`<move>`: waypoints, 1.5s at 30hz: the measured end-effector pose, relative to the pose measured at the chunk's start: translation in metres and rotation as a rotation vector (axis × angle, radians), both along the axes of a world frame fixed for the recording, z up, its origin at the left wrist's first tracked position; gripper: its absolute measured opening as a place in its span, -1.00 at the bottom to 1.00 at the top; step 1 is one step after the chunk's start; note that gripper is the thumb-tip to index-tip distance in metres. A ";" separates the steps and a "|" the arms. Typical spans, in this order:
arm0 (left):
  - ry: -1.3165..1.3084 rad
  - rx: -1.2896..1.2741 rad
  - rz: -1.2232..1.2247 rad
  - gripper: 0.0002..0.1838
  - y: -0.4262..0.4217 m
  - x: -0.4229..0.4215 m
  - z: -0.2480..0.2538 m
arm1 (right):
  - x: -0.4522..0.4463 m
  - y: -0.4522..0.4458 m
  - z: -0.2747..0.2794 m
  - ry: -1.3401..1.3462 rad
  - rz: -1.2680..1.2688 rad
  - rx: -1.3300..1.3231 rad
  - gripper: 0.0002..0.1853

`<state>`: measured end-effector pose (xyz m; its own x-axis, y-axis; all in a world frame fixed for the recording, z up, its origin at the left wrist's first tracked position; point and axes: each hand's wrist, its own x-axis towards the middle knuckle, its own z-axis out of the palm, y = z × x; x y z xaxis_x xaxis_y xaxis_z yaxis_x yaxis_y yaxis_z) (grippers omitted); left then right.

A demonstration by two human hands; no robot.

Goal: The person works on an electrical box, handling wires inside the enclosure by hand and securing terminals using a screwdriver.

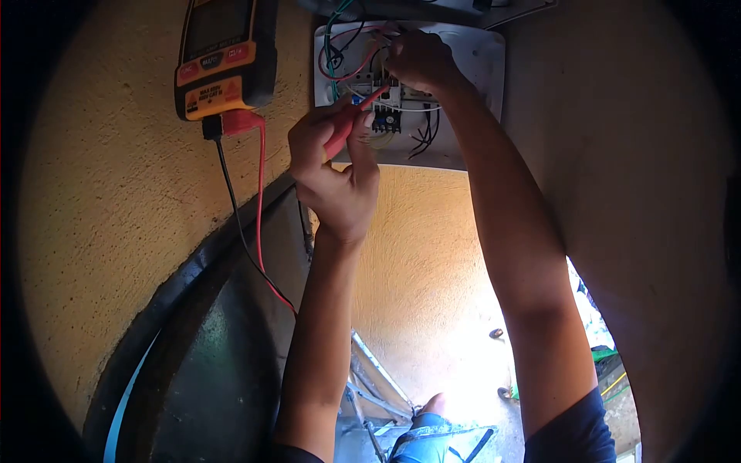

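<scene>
My left hand (340, 174) is closed around the handle of a red screwdriver (340, 133). The red-sleeved shaft slants up and right, its tip at a contactor (392, 96) in the white electrical box (455, 150). Whether the tip sits in a screw, I cannot tell. Above it, my right hand (423, 62) has its fingers curled together by the wires at the contactor's top; what they grip is hidden. Below the contactor is a black overload relay (387, 120). A pink wire (333, 78) loops at the left, and a white wire (417, 109) crosses the front.
A yellow-and-black multimeter (224, 65) is at the upper left against the yellow wall (116, 170), its black and red leads (261, 201) hanging down. Dark loose wires (421, 143) stick out inside the box. A metal frame (382, 370) stands low down. A dark panel (224, 378) is at the left.
</scene>
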<state>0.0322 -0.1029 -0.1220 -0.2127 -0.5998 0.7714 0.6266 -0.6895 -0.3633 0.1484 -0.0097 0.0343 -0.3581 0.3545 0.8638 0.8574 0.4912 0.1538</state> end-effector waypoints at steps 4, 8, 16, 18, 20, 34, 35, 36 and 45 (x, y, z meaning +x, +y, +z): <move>0.055 -0.072 0.233 -0.46 -0.022 0.002 0.015 | 0.000 0.001 -0.002 0.002 0.006 0.020 -0.74; 0.017 -0.020 0.396 -0.51 -0.040 0.004 0.032 | 0.003 -0.010 -0.001 0.001 0.044 -0.009 -0.70; 0.070 -0.251 0.227 -0.65 -0.054 0.015 0.028 | -0.002 -0.001 -0.003 0.069 0.062 0.008 -0.76; 0.056 -0.192 0.265 -0.62 -0.053 0.012 0.032 | -0.003 -0.001 -0.001 0.039 0.058 -0.032 -0.65; 0.040 -0.130 0.302 -0.59 -0.054 0.010 0.035 | -0.001 -0.004 0.001 0.044 0.070 -0.045 -0.65; -0.008 -0.132 0.322 -0.55 -0.061 0.019 0.020 | 0.001 0.005 -0.002 0.189 0.139 -0.073 -0.73; -0.020 -0.292 0.216 -0.56 -0.067 0.024 0.009 | 0.001 0.005 -0.002 0.187 0.145 -0.069 -0.73; -0.021 -0.285 0.211 -0.56 -0.068 0.024 0.005 | 0.001 0.003 -0.002 0.186 0.139 -0.072 -0.73; 0.011 -0.265 0.206 -0.52 -0.058 0.017 0.001 | 0.001 -0.004 -0.009 0.164 0.146 -0.001 -0.73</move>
<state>0.0495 -0.1610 -0.1212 -0.0986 -0.4075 0.9079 0.7596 -0.6202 -0.1959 0.1493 -0.0134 0.0256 -0.2606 0.3099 0.9143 0.7905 0.6122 0.0179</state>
